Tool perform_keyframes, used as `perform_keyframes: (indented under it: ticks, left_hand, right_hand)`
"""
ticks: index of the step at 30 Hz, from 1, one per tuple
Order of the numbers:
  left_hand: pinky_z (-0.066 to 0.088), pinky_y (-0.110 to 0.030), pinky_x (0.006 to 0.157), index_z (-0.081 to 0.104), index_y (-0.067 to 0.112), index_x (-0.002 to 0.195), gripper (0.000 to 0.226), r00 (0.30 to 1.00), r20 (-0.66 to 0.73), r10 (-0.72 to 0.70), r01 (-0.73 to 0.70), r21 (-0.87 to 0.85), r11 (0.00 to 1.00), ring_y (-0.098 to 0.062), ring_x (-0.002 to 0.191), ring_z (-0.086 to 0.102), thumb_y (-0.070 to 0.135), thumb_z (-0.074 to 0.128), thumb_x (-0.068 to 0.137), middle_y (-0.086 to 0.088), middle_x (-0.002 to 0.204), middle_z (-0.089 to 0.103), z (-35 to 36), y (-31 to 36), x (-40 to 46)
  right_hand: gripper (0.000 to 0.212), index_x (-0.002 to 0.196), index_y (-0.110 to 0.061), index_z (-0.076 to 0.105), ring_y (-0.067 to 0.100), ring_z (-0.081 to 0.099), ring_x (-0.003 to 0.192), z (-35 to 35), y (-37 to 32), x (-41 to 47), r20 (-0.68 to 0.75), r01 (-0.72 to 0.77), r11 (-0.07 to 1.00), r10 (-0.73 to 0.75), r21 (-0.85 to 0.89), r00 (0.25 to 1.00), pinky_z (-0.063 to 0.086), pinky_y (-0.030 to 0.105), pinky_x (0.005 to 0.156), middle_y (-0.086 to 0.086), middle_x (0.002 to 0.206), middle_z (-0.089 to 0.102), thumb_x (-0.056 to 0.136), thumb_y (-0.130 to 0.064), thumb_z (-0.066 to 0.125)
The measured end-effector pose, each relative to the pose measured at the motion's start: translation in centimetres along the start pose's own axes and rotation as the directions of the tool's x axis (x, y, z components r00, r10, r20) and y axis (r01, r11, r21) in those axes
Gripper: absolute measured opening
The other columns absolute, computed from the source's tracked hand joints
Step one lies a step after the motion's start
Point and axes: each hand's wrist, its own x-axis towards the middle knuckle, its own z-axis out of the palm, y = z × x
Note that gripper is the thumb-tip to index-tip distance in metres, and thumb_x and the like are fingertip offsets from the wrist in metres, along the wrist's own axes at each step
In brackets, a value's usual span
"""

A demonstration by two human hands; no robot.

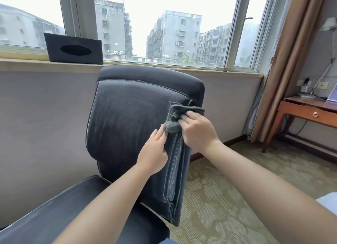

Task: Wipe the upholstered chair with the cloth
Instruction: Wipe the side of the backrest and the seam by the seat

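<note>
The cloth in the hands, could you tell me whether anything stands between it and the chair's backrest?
Nothing visible does. The cloth already lies against the right edge of the chair backrest, gripped by the right hand, with the left hand resting on the backrest just below it.

No text, label, brand, number or sign can be read anywhere in the view.
</note>
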Motion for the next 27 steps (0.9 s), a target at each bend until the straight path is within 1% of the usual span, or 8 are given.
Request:
perform_keyframes:
  ticks: [3, 6, 10, 13, 16, 20, 25, 27]
  left_hand:
    - [0.018, -0.027, 0.116, 0.008, 0.020, 0.153, 0.068, 0.999, 0.041, -0.014, 0.014, 0.018, 1.000, -0.008, 0.147, -0.001, 0.000, 0.033, 0.093, 0.015, 0.159, -0.004, -0.3, -0.1, -0.2]
    - [0.020, -0.030, 0.117, 0.012, 0.020, 0.153, 0.067, 0.999, 0.049, -0.015, 0.014, 0.020, 1.000, -0.008, 0.147, 0.001, 0.001, 0.034, 0.092, 0.015, 0.159, 0.000, -0.5, 0.0, -0.1]
    - [0.025, -0.033, 0.115, 0.027, 0.016, 0.149, 0.064, 1.000, 0.003, 0.013, -0.013, 0.023, 1.000, -0.010, 0.147, 0.006, 0.001, 0.039, 0.087, 0.008, 0.158, 0.016, 0.1, -0.2, -0.1]
    - [0.024, -0.040, 0.116, 0.017, 0.017, 0.151, 0.068, 0.998, 0.058, -0.026, 0.023, 0.048, 0.999, -0.013, 0.147, 0.003, 0.001, 0.037, 0.088, 0.008, 0.160, 0.007, 0.2, -0.1, -0.3]
    - [0.021, -0.040, 0.117, 0.008, 0.018, 0.153, 0.070, 0.993, 0.106, -0.041, 0.033, 0.075, 0.997, -0.013, 0.147, 0.001, 0.001, 0.034, 0.091, 0.011, 0.160, -0.005, -0.3, -0.1, -0.2]
    - [0.025, -0.038, 0.115, 0.008, 0.020, 0.153, 0.071, 0.994, 0.108, -0.019, 0.008, 0.096, 0.995, -0.011, 0.147, 0.003, 0.000, 0.036, 0.090, 0.013, 0.159, -0.005, -0.7, -0.4, -0.3]
    - [0.021, -0.042, 0.116, 0.009, 0.024, 0.153, 0.073, 0.996, 0.087, -0.005, -0.009, 0.160, 0.987, -0.015, 0.147, 0.004, 0.006, 0.041, 0.090, 0.011, 0.160, -0.002, -0.1, -0.8, -0.7]
    - [0.017, -0.041, 0.117, 0.005, 0.022, 0.153, 0.073, 0.995, 0.098, -0.001, -0.019, 0.208, 0.978, -0.015, 0.147, 0.002, 0.009, 0.041, 0.091, 0.010, 0.160, -0.006, 0.0, -1.0, -0.8]
  right_hand:
    - [0.026, 0.077, -0.006, 0.069, 0.030, 0.062, 0.087, -0.3, 2.1, 2.4, -0.040, -0.097, 0.995, 0.096, -0.023, 0.995, 0.053, 0.035, 0.081, 0.011, 0.087, 0.070, 0.075, -0.012, 0.044]
    - [0.031, 0.077, -0.004, 0.069, 0.030, 0.064, 0.090, 0.1, 0.4, 1.8, -0.069, -0.194, 0.980, 0.196, 0.038, 0.978, 0.054, 0.034, 0.081, 0.014, 0.089, 0.071, 0.075, -0.015, 0.041]
    - [0.032, 0.083, -0.003, 0.069, 0.029, 0.064, 0.089, 1.2, -3.5, -1.9, 0.012, -0.022, 0.998, 0.021, 0.055, 1.000, 0.054, 0.035, 0.081, 0.014, 0.093, 0.070, 0.078, -0.014, 0.039]
    - [0.022, 0.084, -0.004, 0.070, 0.029, 0.063, 0.087, 0.9, -0.8, -0.4, 0.012, 0.049, 0.999, -0.049, -0.023, 0.999, 0.053, 0.035, 0.081, 0.013, 0.090, 0.070, 0.075, -0.009, 0.051]
    - [0.018, 0.084, -0.003, 0.071, 0.030, 0.064, 0.087, -0.3, 2.6, 2.5, -0.067, -0.090, 0.992, 0.084, -0.091, 0.994, 0.054, 0.034, 0.081, 0.014, 0.090, 0.070, 0.068, -0.004, 0.064]
    - [0.025, 0.089, 0.002, 0.070, 0.032, 0.064, 0.094, -0.1, 1.5, 2.7, -0.099, -0.214, 0.976, 0.210, -0.038, 0.973, 0.053, 0.036, 0.087, 0.018, 0.095, 0.070, 0.073, -0.008, 0.054]
    - [0.035, 0.096, -0.001, 0.070, 0.030, 0.064, 0.099, 1.1, -2.3, -2.1, 0.024, 0.002, 0.997, -0.004, 0.071, 1.000, 0.053, 0.036, 0.087, 0.015, 0.103, 0.070, 0.078, -0.014, 0.042]
    - [0.027, 0.092, -0.004, 0.071, 0.027, 0.065, 0.094, 0.5, -0.9, -1.3, 0.009, 0.075, 0.996, -0.075, 0.042, 0.997, 0.053, 0.033, 0.084, 0.011, 0.099, 0.071, 0.074, -0.011, 0.052]
